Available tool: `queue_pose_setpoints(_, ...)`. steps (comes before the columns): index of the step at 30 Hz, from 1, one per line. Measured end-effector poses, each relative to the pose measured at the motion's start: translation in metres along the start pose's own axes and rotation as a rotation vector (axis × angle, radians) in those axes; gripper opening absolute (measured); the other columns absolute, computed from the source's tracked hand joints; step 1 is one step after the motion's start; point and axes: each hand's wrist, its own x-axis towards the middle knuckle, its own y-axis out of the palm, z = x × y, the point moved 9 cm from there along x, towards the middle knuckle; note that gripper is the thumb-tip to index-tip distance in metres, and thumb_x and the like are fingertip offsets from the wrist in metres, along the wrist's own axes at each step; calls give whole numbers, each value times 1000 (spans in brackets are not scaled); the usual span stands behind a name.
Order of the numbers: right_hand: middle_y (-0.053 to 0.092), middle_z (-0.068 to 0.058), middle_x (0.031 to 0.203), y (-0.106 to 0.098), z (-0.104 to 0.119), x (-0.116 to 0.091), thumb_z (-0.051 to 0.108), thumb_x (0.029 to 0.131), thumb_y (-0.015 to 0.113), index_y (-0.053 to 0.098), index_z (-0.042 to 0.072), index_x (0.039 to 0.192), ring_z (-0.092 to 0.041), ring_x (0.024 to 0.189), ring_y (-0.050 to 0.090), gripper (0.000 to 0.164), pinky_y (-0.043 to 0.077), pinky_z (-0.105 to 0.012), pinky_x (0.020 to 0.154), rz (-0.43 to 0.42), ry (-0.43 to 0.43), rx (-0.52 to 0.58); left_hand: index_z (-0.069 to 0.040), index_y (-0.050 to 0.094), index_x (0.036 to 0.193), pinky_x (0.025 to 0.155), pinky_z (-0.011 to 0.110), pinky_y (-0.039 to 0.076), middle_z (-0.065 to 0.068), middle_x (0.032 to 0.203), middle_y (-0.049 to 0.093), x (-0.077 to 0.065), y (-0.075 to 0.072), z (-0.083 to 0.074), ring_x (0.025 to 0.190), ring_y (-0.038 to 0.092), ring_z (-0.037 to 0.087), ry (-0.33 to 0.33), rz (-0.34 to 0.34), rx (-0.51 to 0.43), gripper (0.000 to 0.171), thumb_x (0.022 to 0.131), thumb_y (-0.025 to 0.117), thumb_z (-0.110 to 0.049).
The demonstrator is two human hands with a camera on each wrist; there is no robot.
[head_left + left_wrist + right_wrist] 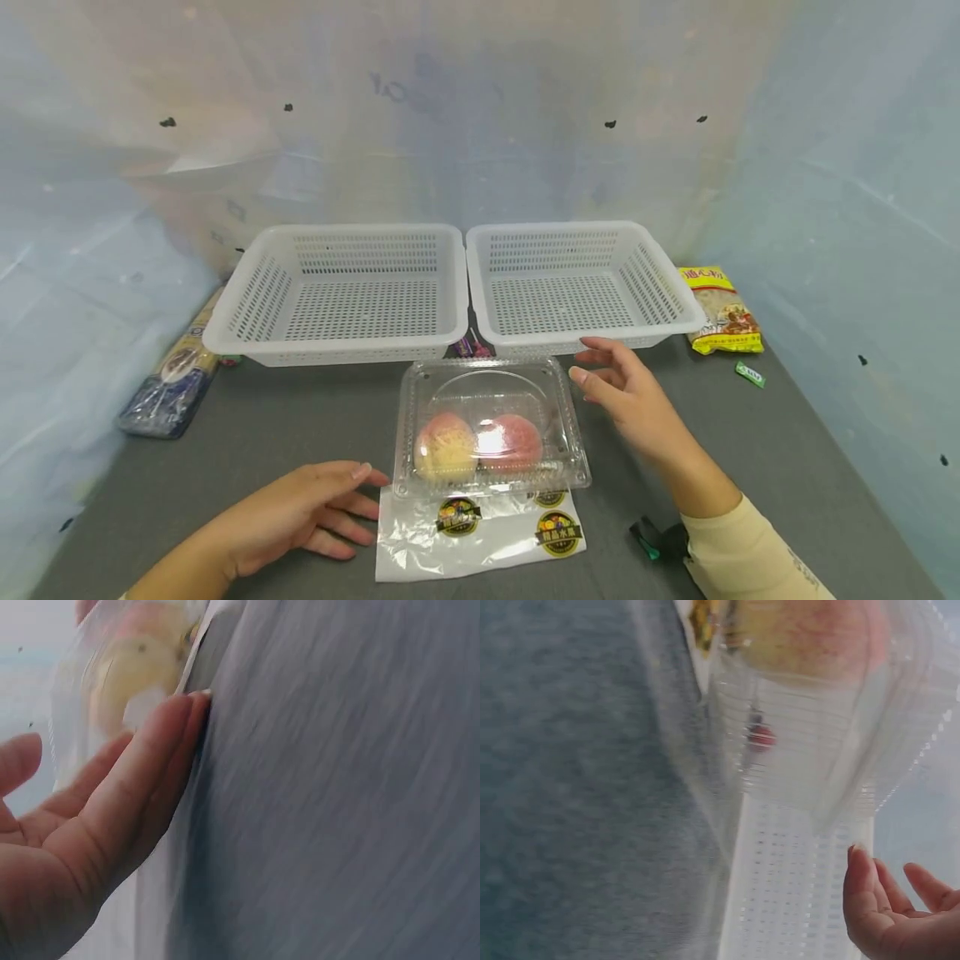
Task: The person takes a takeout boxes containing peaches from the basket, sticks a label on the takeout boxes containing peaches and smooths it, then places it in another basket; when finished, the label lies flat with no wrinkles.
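Note:
A clear plastic clamshell box [491,383] with two peaches inside, one yellow-red peach [446,450] and one redder peach [510,443], sits with its lid down in the middle of the table. Its near edge lies over a white plastic bag [427,550] with round black-and-gold labels. To the left, my left hand [300,517] is held beside the box's near corner, fingers spread and relaxed; whether the fingertips touch the bag, I cannot tell. My right hand [622,396] hovers by the far right corner, its fingers loosely bent and nothing in them.
Behind the box stand two white baskets, a left basket [337,352] and a right basket [585,340]. A yellow pasta bag [720,312] and a small green packet [750,374] lie at right. A long blue-and-brown package [168,387] lies at left. A black item [660,537] is near my right sleeve.

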Motion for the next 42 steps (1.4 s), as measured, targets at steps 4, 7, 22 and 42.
queue_pose_setpoints(4, 57, -17, 144, -4, 10, 2, 22, 111, 68, 45, 2, 160, -36, 125, 63, 58, 57, -34, 94, -20, -37, 36, 10, 63, 143, 91, 44, 62, 17, 124, 69, 4, 13, 7, 107, 70, 32, 27, -11, -11, 46, 116, 57, -27)
queue_pose_setpoints(7, 57, -17, 144, -7, 17, 3, 17, 112, 65, 46, 2, 159, -32, 122, 65, 53, 57, -33, 93, -30, -65, 50, 14, 68, 135, 92, 40, 62, 19, 127, 70, 4, 20, 9, 110, 70, 28, 66, -31, 15, 37, 110, 67, -13)
queue_pose_setpoints(22, 56, -20, 144, -17, 63, 6, 9, 114, 58, 46, 1, 158, -29, 120, 66, 47, 57, -35, 94, -39, -212, 143, 16, 69, 131, 85, 26, 61, 13, 117, 75, -14, 84, -19, 101, 72, 13, 300, 233, 132, 29, 108, 66, -1)
queue_pose_setpoints(42, 55, -26, 147, -8, 117, 11, 4, 112, 50, 47, 4, 160, -40, 124, 63, 48, 56, -41, 96, 30, -397, 322, -9, 77, 105, 57, 27, 54, 8, 101, 73, -59, 90, -189, 73, 64, 16, 1019, -306, 457, 33, 89, 80, 20)
